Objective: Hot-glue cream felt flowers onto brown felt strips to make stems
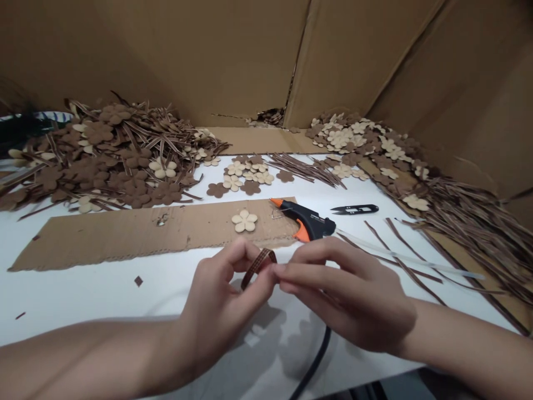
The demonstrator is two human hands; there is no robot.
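Observation:
A short checked brown ribbon [259, 264] is bent into a loop between my two hands. My left hand [227, 300] pinches it with thumb and fingers. My right hand [345, 289] meets it at the left thumb tip, its own fingertips pressed together where the ribbon's end is hidden. Just beyond the hands, a cream felt flower [244, 220] lies on a cardboard strip [112, 233]. A black glue gun with an orange nozzle and trigger [310, 218] rests at the strip's right end.
Black thread snips [355, 209] lie right of the glue gun, near loose ribbon strips [400, 261]. Piles of brown and cream flowers [100, 150] with ribbons stand at left, more flowers [353, 136] at back right. Cardboard walls [166, 55] enclose the back. A dark cord [314, 361] runs below my right hand.

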